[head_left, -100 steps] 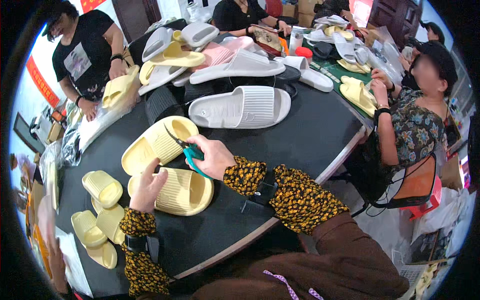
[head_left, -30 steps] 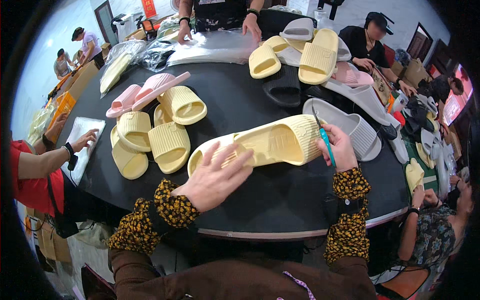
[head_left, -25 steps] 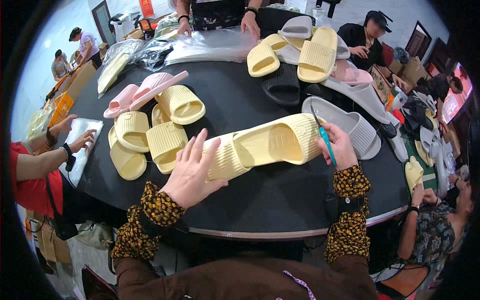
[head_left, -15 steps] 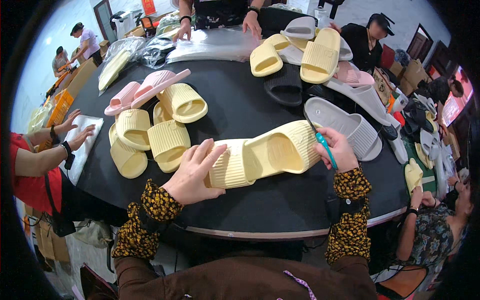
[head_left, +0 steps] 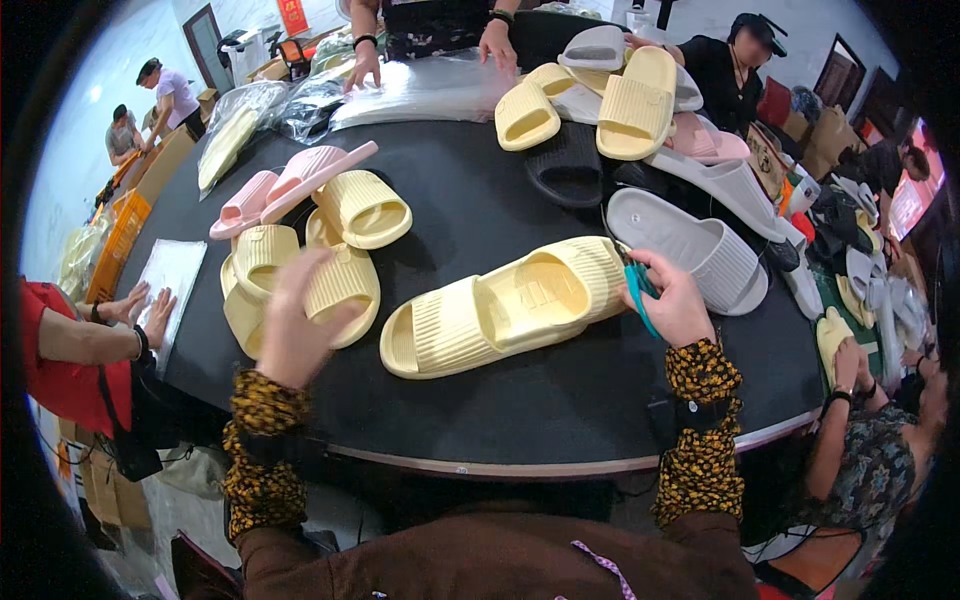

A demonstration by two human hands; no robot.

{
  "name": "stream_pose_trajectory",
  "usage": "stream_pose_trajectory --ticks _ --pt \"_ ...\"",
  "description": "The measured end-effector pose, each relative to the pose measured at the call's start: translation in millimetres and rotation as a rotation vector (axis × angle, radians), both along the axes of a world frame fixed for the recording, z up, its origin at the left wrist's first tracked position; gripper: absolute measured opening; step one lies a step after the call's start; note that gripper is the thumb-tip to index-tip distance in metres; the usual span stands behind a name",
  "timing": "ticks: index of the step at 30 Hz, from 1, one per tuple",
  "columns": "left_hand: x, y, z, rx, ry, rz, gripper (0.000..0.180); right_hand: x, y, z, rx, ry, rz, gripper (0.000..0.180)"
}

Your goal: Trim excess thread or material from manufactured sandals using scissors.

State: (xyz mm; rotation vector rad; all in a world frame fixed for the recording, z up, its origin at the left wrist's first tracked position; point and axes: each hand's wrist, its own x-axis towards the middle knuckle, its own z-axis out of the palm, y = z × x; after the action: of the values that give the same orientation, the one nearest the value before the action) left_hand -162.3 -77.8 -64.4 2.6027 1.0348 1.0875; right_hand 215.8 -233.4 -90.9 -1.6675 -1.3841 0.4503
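Observation:
Two pale yellow ribbed slide slippers, one at the left (head_left: 450, 330) and one at the right (head_left: 600, 272), lie overlapping in front of me on the black table. My right hand (head_left: 672, 300) is closed round teal-handled scissors (head_left: 641, 292) at the right end of this pair; the blades are mostly hidden. My left hand (head_left: 300, 318) is off the pair, in the air in front of a group of yellow slippers (head_left: 345, 290). It is slightly blurred, thumb and fingers apart, and holds nothing.
Pink slippers (head_left: 300, 180) lie behind the yellow group. A grey slipper (head_left: 700, 240) sits beside my right hand, near a pile of yellow, grey, pink and black slippers (head_left: 637, 110). Clear plastic bags (head_left: 425, 95) lie at the far edge under another person's hands. More people work around the table (head_left: 480, 425).
My left hand has let go of the left yellow slipper and moved left toward the other slippers. The scissors have turned in my right hand, and the pair's left end has swung a little left.

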Motion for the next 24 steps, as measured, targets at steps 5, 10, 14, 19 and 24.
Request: stream_pose_trajectory --ticks 5,10,14,19,24 --pt "-96.1 76.8 -15.5 0.156 0.024 0.364 0.053 -3.8 1.7 -0.1 -0.045 0.007 0.011 0.043" --pt "-124.0 124.1 -41.6 -0.485 -0.102 0.299 0.062 -7.3 4.8 -3.0 -0.059 0.240 0.047 0.043" --pt "-126.2 142.3 -51.6 -0.495 -0.221 0.102 0.065 -11.5 3.7 5.5 -0.090 0.315 -0.029 0.043" --pt "-87.8 104.8 -32.9 -0.618 -0.213 0.046 0.065 -0.6 -6.6 18.4 -0.083 0.444 -0.111 0.044" --pt "-20.5 56.6 -36.1 -0.711 -0.393 -0.119 0.063 0.8 -18.1 32.7 0.001 0.504 -0.120 0.044"
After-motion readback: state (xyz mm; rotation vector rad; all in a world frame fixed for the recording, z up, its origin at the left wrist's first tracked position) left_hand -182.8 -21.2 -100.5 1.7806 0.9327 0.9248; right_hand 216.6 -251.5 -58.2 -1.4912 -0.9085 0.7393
